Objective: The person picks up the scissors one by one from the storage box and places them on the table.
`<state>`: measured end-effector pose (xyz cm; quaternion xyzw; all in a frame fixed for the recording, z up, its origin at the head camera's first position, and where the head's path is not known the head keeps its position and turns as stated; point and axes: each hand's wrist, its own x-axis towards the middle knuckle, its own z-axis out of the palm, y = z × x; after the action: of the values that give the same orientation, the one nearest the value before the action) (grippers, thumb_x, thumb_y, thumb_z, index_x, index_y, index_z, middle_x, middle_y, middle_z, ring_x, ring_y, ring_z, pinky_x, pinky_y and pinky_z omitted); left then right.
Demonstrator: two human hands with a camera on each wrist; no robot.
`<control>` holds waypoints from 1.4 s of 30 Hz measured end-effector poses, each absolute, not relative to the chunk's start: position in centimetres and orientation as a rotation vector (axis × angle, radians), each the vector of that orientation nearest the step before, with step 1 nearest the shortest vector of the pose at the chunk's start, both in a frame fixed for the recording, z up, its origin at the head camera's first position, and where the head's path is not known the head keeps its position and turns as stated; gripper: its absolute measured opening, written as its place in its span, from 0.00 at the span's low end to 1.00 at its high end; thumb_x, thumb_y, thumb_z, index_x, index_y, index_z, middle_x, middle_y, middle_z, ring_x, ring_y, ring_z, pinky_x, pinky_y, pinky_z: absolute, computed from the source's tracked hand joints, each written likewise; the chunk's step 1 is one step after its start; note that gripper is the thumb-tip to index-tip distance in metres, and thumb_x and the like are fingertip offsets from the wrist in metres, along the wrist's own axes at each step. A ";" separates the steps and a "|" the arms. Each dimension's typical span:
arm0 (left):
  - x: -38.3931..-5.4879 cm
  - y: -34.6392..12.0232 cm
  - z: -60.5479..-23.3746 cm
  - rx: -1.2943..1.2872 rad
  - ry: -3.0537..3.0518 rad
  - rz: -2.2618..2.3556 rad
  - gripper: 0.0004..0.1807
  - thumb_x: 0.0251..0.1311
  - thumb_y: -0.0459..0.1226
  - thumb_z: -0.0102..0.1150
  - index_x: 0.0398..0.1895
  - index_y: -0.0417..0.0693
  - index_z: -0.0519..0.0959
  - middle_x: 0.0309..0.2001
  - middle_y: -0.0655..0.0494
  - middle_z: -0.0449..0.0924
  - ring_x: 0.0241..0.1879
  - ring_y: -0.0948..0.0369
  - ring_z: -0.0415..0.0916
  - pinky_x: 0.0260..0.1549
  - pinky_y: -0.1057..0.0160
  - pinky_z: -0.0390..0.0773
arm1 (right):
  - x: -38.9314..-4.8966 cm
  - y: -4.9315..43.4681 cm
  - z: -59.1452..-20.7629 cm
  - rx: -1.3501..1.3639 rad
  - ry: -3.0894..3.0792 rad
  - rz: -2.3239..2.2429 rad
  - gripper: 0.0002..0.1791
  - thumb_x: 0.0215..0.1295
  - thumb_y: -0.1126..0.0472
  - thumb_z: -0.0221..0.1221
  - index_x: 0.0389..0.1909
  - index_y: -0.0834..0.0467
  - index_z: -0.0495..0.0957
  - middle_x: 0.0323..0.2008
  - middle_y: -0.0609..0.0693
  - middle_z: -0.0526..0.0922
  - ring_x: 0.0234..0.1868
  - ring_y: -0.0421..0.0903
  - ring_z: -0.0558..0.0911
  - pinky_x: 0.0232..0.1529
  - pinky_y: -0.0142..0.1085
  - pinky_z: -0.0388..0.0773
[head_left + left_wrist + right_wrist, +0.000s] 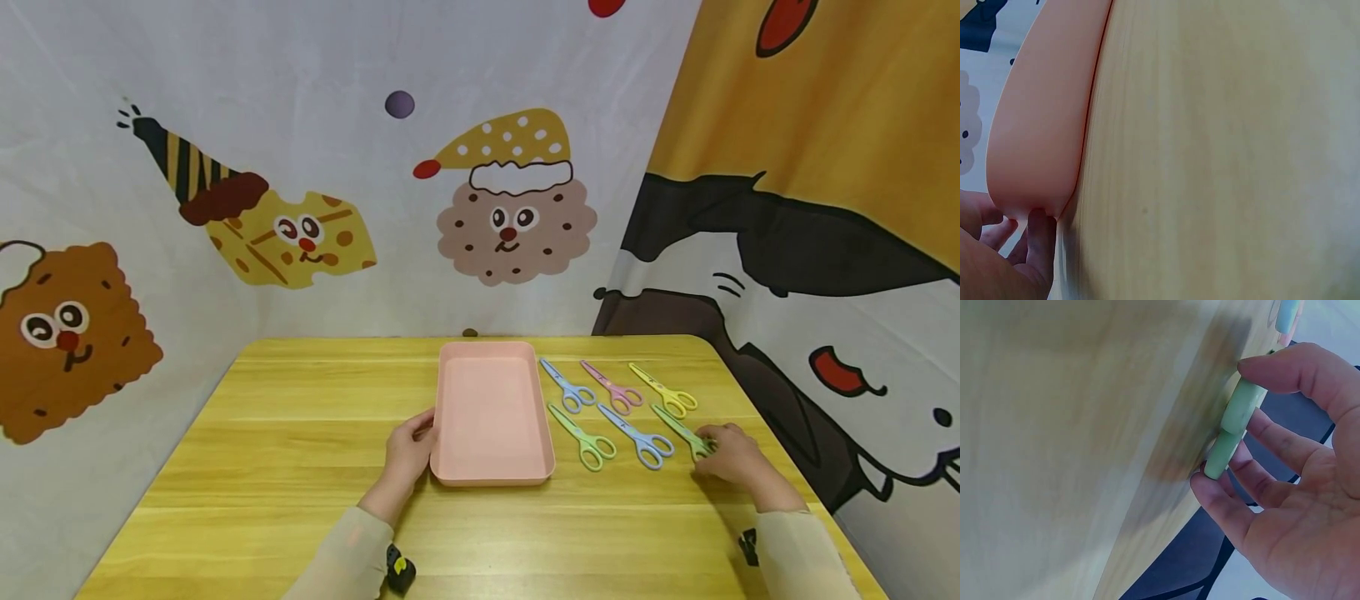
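Observation:
A shallow pink tray (pixel 491 412) lies lengthwise on the table. My left hand (pixel 407 450) holds its left side, with bent fingers at the tray's wall in the left wrist view. At the right of the table, my right hand (pixel 731 454) grips the handles of a pair of light green scissors (pixel 675 425). The right wrist view has the thumb on one end of the green handles (pixel 1242 409) and fingers around the other. The blades point away and left. Beside them lie blue scissors (pixel 633 433) and another green pair (pixel 579 433).
Behind these, a back row holds blue scissors (pixel 564 385), pink scissors (pixel 609 386) and yellow scissors (pixel 662 389), close to the tray's right side. The wooden table (pixel 300 433) ends at a cartoon-printed cloth (pixel 337 100) at the back and sides.

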<state>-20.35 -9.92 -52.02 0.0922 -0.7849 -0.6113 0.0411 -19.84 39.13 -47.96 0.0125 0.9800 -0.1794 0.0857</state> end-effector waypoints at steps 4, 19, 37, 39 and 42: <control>-20.4 -10.0 -52.1 0.284 -2.406 -1.875 0.18 0.62 0.30 0.56 0.56 0.39 0.77 0.51 0.41 0.80 0.49 0.50 0.79 0.45 0.59 0.82 | -19.9 39.2 -48.0 0.027 2.919 -0.528 0.33 0.43 0.58 0.71 0.50 0.70 0.73 0.45 0.73 0.70 0.44 0.71 0.70 0.40 0.58 0.70; -20.3 -10.0 -51.8 0.294 -2.423 -1.847 0.18 0.62 0.30 0.57 0.56 0.40 0.77 0.51 0.42 0.80 0.49 0.51 0.79 0.46 0.59 0.82 | -19.9 39.2 -47.9 0.036 2.898 -0.530 0.33 0.45 0.60 0.69 0.52 0.71 0.72 0.47 0.75 0.67 0.44 0.73 0.68 0.38 0.57 0.70; -20.2 -9.9 -51.8 0.289 -2.390 -1.888 0.18 0.61 0.30 0.57 0.55 0.37 0.77 0.50 0.40 0.80 0.49 0.50 0.79 0.46 0.59 0.82 | -19.9 39.2 -48.2 0.027 2.933 -0.525 0.36 0.43 0.57 0.68 0.54 0.70 0.70 0.49 0.77 0.65 0.45 0.76 0.66 0.39 0.59 0.68; -20.2 -9.9 -51.8 0.293 -2.386 -1.897 0.18 0.61 0.30 0.57 0.55 0.37 0.77 0.50 0.40 0.80 0.49 0.50 0.79 0.46 0.59 0.82 | -19.8 39.1 -48.1 0.015 2.956 -0.522 0.35 0.46 0.58 0.66 0.55 0.70 0.70 0.50 0.78 0.66 0.46 0.77 0.65 0.40 0.60 0.67; -20.2 -9.9 -51.8 0.304 -2.386 -1.903 0.18 0.61 0.30 0.57 0.55 0.38 0.77 0.50 0.40 0.80 0.49 0.50 0.79 0.46 0.59 0.82 | -19.8 38.8 -47.9 0.018 2.980 -0.528 0.34 0.51 0.58 0.63 0.57 0.71 0.68 0.52 0.79 0.64 0.49 0.79 0.63 0.43 0.64 0.66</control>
<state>-20.21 -9.92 -51.78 0.0990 -0.7774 -0.6201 0.0372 -19.85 38.84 -47.93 0.0060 0.9830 -0.1741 0.0576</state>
